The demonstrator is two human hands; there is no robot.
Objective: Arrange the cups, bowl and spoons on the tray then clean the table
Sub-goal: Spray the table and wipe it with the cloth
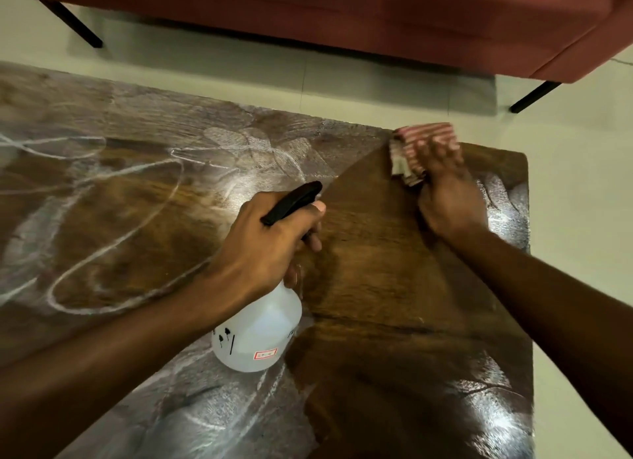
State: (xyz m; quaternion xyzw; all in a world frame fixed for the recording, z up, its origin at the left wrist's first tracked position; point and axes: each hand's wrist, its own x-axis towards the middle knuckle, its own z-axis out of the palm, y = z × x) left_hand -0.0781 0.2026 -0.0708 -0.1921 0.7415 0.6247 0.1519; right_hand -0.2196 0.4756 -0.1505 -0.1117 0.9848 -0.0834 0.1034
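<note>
My left hand (270,242) grips the neck and black trigger head of a white spray bottle (257,335), held above the middle of the dark wooden table (376,304). My right hand (448,194) presses a red-and-white striped cloth (421,143) flat on the table near its far right corner. Wet wipe streaks shine across the left part and the right edge of the tabletop. No cups, bowl, spoons or tray are in view.
A red sofa (342,13) on thin black legs stands beyond the table's far edge, with a strip of pale floor (274,71) between them. Pale floor also runs along the table's right edge.
</note>
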